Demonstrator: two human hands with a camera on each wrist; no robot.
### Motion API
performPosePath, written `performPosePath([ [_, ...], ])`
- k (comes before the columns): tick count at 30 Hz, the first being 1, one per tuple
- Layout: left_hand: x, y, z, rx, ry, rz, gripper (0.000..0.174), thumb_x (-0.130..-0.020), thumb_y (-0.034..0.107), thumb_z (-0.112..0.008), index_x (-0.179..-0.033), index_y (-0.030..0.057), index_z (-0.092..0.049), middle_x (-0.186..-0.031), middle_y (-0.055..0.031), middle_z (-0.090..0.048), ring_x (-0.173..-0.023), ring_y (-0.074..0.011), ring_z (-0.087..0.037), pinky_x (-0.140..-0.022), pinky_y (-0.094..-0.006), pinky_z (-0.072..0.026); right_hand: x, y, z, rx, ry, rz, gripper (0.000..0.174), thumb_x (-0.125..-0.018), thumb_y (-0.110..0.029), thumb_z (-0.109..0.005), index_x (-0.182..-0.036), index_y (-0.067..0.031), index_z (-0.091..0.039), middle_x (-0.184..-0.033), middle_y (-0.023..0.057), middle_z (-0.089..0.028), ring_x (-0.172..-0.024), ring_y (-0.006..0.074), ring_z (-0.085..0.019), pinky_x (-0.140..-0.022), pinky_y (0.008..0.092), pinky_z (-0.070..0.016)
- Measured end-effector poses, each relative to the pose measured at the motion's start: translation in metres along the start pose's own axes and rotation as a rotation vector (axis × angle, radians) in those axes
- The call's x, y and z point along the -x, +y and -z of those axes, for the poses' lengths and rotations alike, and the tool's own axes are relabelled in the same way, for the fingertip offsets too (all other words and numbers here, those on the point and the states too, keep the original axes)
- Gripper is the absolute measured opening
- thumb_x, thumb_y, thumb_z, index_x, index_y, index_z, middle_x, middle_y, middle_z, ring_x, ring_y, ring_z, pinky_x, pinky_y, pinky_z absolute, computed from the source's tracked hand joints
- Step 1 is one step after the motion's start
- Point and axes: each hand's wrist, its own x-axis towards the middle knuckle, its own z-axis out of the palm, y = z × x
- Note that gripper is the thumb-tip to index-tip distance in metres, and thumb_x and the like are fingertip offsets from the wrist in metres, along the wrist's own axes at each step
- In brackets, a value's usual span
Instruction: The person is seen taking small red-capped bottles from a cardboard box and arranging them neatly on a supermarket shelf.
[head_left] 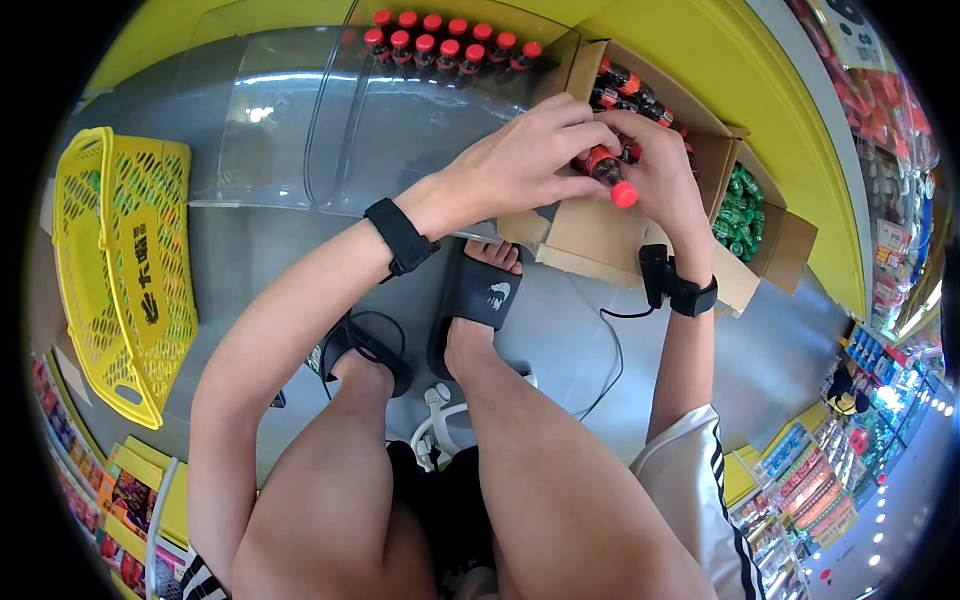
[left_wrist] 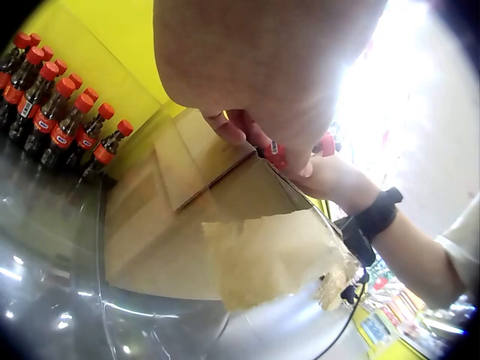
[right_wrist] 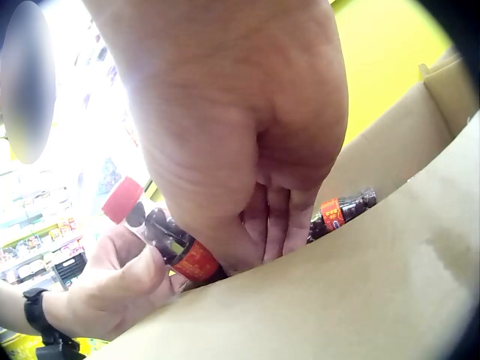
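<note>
A small red-capped cola bottle lies tilted over the near edge of the cardboard box. My left hand holds this bottle between thumb and fingers, its cap pointing toward me. On the other side, my right hand reaches down into the box, with its thumb side right by the same bottle. The right fingers curl downward, and the box wall hides their tips, so I cannot tell what they grip. More dark bottles with red labels lie jumbled inside the box.
A clear plastic bin at the back holds upright red-capped bottles in rows. Green packages fill a carton space right of the box. A yellow basket stands left. A torn cardboard flap juts from the box; a cable trails below.
</note>
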Motion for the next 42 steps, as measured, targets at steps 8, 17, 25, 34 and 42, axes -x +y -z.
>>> performPosePath([
  [8,-0.005,0.001,0.006,0.06,0.018,-0.111,0.039,-0.083,0.013,-0.089,-0.119,0.0086,-0.076,-0.116,-0.0089,-0.07,-0.109,-0.0318,-0.067,-0.094,-0.0433,-0.0568,0.008,0.0,0.0,0.0,0.058,-0.056,0.051,-0.08,0.01,-0.073,-0.129,-0.0034,-0.073,-0.108,0.0182,-0.079,-0.096,0.0335,-0.077,-0.085,0.0395,-0.0607],
  [17,-0.008,0.01,0.022,-0.166,0.117,-0.255,0.041,-0.078,0.021,-0.091,-0.116,0.0106,-0.078,-0.109,-0.0052,-0.073,-0.105,-0.0271,-0.069,-0.088,-0.0409,-0.0574,0.001,-0.014,0.007,-0.022,0.064,0.054,0.05,-0.081,0.002,-0.081,-0.13,-0.0057,-0.071,-0.101,0.0138,-0.077,-0.093,0.0274,-0.075,-0.085,0.0385,-0.0599],
  [25,0.012,-0.01,0.05,-0.288,0.215,-0.13,0.044,-0.079,0.025,-0.094,-0.116,0.0077,-0.078,-0.109,-0.0078,-0.072,-0.1,-0.0296,-0.07,-0.086,-0.0399,-0.0601,0.0,-0.031,-0.001,-0.058,0.068,0.043,0.044,-0.086,-0.019,-0.091,-0.125,-0.0086,-0.073,-0.09,0.0054,-0.079,-0.076,0.0168,-0.067,-0.07,0.0294,-0.0538],
  [34,0.024,-0.014,0.051,-0.39,0.244,-0.068,0.044,-0.082,0.033,-0.093,-0.114,0.0065,-0.076,-0.101,-0.0076,-0.071,-0.094,-0.0286,-0.07,-0.081,-0.0393,-0.0596,-0.01,-0.038,-0.01,-0.062,0.147,0.051,0.034,-0.088,-0.015,-0.089,-0.119,-0.0085,-0.076,-0.085,0.0024,-0.075,-0.075,0.0128,-0.065,-0.066,0.028,-0.0522],
  [42,0.03,-0.027,0.044,-0.196,0.226,0.013,0.041,-0.087,0.021,-0.09,-0.121,0.0053,-0.074,-0.102,-0.0085,-0.07,-0.09,-0.0289,-0.07,-0.078,-0.0379,-0.0592,-0.021,-0.051,0.004,0.068,0.131,0.124,0.026,-0.087,-0.009,-0.087,-0.112,-0.0066,-0.079,-0.09,0.0054,-0.076,-0.078,0.0162,-0.07,-0.068,0.03,-0.0545],
])
